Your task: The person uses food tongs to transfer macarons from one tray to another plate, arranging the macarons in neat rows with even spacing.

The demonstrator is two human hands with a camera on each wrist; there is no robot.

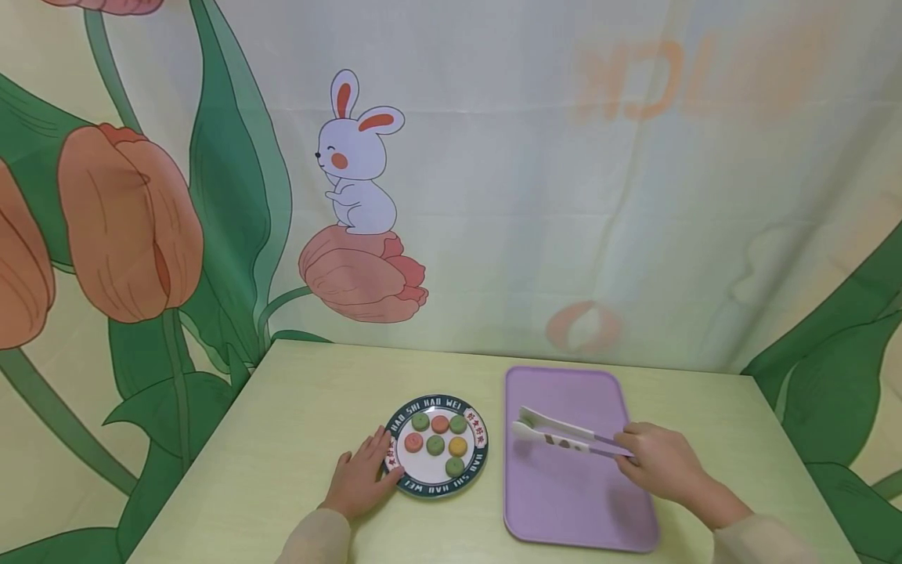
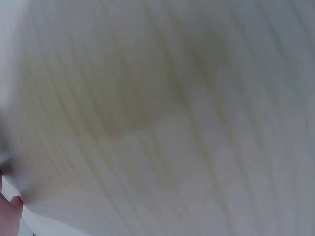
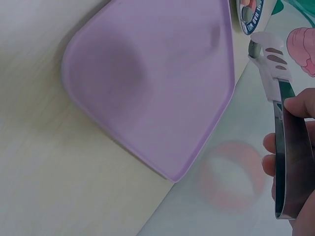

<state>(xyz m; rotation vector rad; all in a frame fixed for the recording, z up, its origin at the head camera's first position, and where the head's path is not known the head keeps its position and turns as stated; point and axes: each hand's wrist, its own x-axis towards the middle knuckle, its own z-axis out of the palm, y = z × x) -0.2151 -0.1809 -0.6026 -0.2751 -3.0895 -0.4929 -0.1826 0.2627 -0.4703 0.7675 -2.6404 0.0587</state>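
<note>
My right hand grips a pair of tongs with white tips, held above the purple tray. In the right wrist view, a small greenish piece shows between the tips of the tongs. My left hand rests at the left side of a round plate, fingertips and thumb touching its dark lettered rim. Several small round pieces in green, pink and yellow lie on the plate. A blurred pale surface fills most of the left wrist view, with fingertips at its left edge.
Plate and tray stand side by side on a pale yellow table, the tray on the right. Behind the table hangs a cloth backdrop printed with tulips and a white rabbit.
</note>
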